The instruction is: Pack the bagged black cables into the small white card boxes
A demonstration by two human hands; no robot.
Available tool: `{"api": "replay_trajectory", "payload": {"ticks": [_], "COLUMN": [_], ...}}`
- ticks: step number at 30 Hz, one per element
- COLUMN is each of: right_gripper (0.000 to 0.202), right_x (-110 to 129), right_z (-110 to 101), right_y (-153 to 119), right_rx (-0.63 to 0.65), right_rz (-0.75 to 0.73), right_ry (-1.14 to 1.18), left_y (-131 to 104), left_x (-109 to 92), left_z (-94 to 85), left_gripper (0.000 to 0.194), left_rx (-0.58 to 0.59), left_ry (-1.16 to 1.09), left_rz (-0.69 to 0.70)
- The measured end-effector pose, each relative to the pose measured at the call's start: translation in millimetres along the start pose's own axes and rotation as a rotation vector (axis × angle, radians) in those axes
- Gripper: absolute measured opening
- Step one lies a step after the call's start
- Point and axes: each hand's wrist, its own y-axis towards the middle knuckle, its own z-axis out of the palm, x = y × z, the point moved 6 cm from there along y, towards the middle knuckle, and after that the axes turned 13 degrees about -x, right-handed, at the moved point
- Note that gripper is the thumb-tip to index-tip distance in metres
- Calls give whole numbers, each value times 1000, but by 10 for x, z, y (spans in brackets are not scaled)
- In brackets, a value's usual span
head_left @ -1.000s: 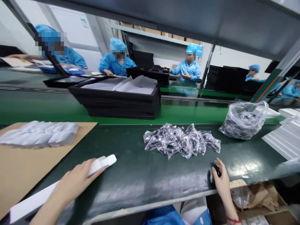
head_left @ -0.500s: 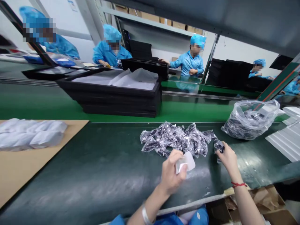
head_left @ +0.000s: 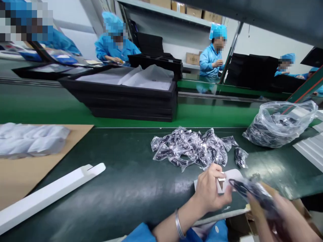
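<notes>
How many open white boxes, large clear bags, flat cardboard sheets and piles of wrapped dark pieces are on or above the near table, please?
Open white boxes: 2, one lying at the left, one in the left hand
Large clear bag: 1
Flat cardboard sheet: 1
Pile of wrapped dark pieces: 1
Total: 5

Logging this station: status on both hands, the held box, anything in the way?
Left hand gripping white box, end open. Right hand, blurred, holding bagged black item near opening. Bagged pile beyond, not between.
</notes>
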Motion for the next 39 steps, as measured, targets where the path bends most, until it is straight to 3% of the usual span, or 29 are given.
{"api": "replay_trajectory", "payload": {"ticks": [3, 5, 8, 10, 13, 18, 24, 27, 30, 32, 33, 35, 37, 39], "right_gripper": [47, 55, 48, 34, 30, 18, 5, 16, 23, 36, 35, 30, 29, 23], "right_x": [557, 898, 1146, 1173, 1091, 1013, 1030, 983, 935, 800, 712, 601, 604, 682], "right_z": [227, 388, 569, 650, 628, 496, 699, 719, 505, 375, 380, 522, 669, 731], "right_y": [18, 11, 14, -12, 1, 19, -79, -96, -55, 27, 75, 140, 163, 184], "right_rx": [51, -9, -121, -99, -92, -308, -94, 10, -148, -241, -205, 30, 250, 307], "right_rz": [-468, -734, -858, -909, -830, -662, -691, -651, -545, -324, -192, -12, 29, -17], "right_ry": [-173, -307, -430, -420, -311, -318, -277, -266, -92, 55, 112, 194, 249, 277], "left_y": [8, 4, -49, -104, -165, -155, -94, -93, -110, -117, -119, -121, -121, -128], "left_x": [-13, -16, -27, -24, -14, -41, -17, -10, -8, 13, 18, 19, 28, 46], "left_z": [5, 3, 20, 39, 53, 28, -44, -33, -40, -51, -50, -41, -36, -32], "left_gripper": [29, 38, 50, 53, 55, 52, 50, 49, 56, 60, 59, 55, 51, 48], "left_rx": [4, -7, -19, -30, -47, -89, -170, -149, -150, -160, -154, -131, -117, -108], "left_ry": [-6, -9, 87, 174, 137, 80, 74, 35, -26, -17, -2, 28, 48, 55], "left_rz": [38, 67, 146, 180, 172, 162, 81, 106, 124, 80, 61, 36, 14, 1]}}
